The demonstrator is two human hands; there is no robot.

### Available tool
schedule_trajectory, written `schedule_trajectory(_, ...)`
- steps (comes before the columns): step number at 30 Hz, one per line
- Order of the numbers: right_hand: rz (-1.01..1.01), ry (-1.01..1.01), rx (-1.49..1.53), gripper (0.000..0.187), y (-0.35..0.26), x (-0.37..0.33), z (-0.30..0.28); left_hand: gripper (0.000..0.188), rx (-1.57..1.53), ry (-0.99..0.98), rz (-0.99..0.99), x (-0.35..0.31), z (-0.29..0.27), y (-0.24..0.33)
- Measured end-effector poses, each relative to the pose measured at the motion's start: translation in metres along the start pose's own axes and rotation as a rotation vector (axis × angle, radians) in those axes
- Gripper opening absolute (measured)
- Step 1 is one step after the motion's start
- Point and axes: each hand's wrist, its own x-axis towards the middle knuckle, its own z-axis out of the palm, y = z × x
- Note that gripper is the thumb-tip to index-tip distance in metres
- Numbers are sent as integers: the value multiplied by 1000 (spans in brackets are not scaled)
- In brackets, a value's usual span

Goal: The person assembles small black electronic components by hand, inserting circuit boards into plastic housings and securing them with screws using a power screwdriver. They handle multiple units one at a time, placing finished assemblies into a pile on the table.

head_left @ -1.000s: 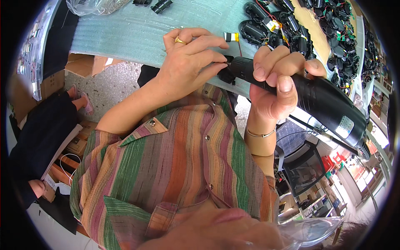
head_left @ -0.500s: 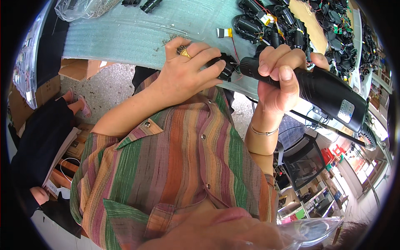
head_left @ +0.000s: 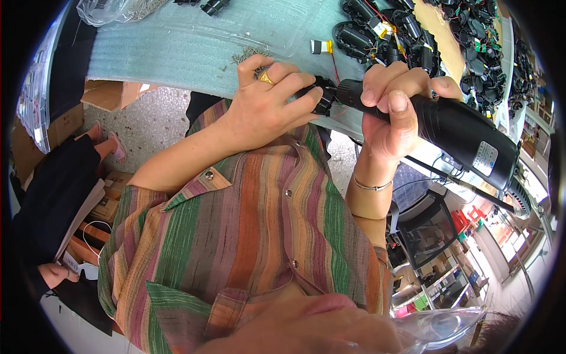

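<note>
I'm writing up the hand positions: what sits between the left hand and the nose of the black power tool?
A small black part, with the left hand's fingers on it, before the black power tool's nose; the head view shows this.

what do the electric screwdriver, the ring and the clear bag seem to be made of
Electric screwdriver: probably hard black plastic, satin, with soft highlights along its smooth moulded body.
Ring: gold-coloured metal, perhaps only plated, judging by its yellow shine.
Clear bag: likely thin plastic film, glossy, as it is see-through and crinkled.
</note>
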Motion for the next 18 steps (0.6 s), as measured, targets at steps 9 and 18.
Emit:
schedule_trajectory(9,61,-99,-104,41,-6,1,-2,41,-30,16,-12,-1,2,-2)
schedule_trajectory(18,7,17,13,44,2,-1,4,40,-23,-6,11,-2,2,-2)
